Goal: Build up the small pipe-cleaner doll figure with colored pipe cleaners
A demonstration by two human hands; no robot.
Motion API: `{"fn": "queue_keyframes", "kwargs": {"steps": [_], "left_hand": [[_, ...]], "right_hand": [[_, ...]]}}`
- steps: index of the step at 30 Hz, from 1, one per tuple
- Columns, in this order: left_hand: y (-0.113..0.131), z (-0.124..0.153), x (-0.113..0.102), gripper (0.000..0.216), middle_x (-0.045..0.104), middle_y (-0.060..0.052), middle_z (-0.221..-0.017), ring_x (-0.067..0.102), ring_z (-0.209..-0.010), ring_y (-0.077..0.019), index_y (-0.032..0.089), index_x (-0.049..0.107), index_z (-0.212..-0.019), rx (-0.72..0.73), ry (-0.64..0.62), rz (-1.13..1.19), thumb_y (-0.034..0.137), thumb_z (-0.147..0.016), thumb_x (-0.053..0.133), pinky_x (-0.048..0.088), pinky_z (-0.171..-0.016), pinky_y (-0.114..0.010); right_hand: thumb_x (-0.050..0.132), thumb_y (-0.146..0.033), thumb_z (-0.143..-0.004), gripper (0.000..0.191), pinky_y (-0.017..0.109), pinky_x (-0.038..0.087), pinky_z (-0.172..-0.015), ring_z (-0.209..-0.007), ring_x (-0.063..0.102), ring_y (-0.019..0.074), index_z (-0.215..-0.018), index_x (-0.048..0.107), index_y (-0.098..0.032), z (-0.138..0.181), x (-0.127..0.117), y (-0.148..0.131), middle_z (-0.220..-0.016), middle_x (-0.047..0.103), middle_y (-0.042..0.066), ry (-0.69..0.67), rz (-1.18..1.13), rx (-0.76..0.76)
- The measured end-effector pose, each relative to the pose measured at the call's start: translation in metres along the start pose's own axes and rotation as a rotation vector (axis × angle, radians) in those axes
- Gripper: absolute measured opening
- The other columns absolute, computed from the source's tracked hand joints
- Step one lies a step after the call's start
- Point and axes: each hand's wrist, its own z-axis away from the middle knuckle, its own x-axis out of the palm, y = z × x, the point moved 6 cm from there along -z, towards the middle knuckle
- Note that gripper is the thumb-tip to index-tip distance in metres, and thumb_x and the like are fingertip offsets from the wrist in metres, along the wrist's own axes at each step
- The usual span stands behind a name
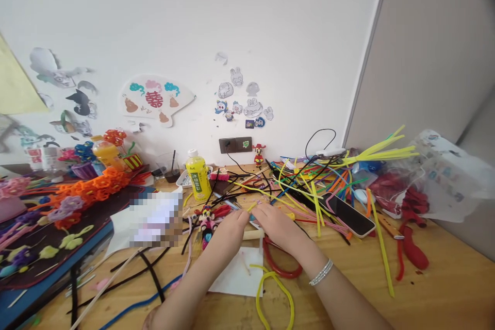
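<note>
My left hand [232, 227] and my right hand [275, 223] meet over the middle of the table, fingertips close together. A short bit of yellow pipe cleaner [252, 207] shows between them, pinched in the fingers; the rest of it is hidden. Left of my left hand lies a small pipe-cleaner doll [208, 216] in red, black and pink. Below my wrists is a white sheet of paper [235, 273]. A looped yellow pipe cleaner [291, 299] lies on the paper's edge and the wood. A red ring-shaped tube [284, 268] curves under my right wrist.
A yellow drink bottle [198, 178] stands behind my left hand. Tangled coloured pipe cleaners [317, 185], a phone [350, 215] and a plastic bag [448, 180] cover the right side. Orange pipe-cleaner flowers [88, 191] fill the left. A small red figure [259, 156] stands by the wall socket.
</note>
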Motion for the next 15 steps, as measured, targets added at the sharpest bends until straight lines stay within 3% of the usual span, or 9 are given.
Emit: {"fn": "queue_keyframes", "kwargs": {"steps": [9,15], "left_hand": [[-0.001,0.002,-0.007,0.025,0.055,-0.001,-0.068,0.048,-0.064,-0.0138,0.017,0.053,-0.069,0.098,-0.19,0.243,0.008,-0.079,0.032,0.039,-0.062,-0.024],[-0.005,0.0,-0.021,0.025,0.054,-0.001,-0.075,0.049,-0.07,-0.0136,0.017,0.052,-0.078,0.063,-0.095,0.424,0.027,-0.088,0.032,0.04,-0.065,-0.024]], "right_hand": [[0.041,-0.01,-0.086,0.02,0.027,0.042,-0.068,-0.075,0.051,0.0158,-0.076,0.056,-0.017,0.004,-0.001,-0.007,-0.077,0.058,0.003,-0.075,-0.141,-0.051],[0.047,-0.012,-0.084,0.013,0.022,0.037,-0.06,-0.066,0.049,0.0121,-0.08,0.058,-0.018,0.001,-0.017,-0.001,-0.072,0.057,-0.001,0.008,-0.426,0.128]]}}
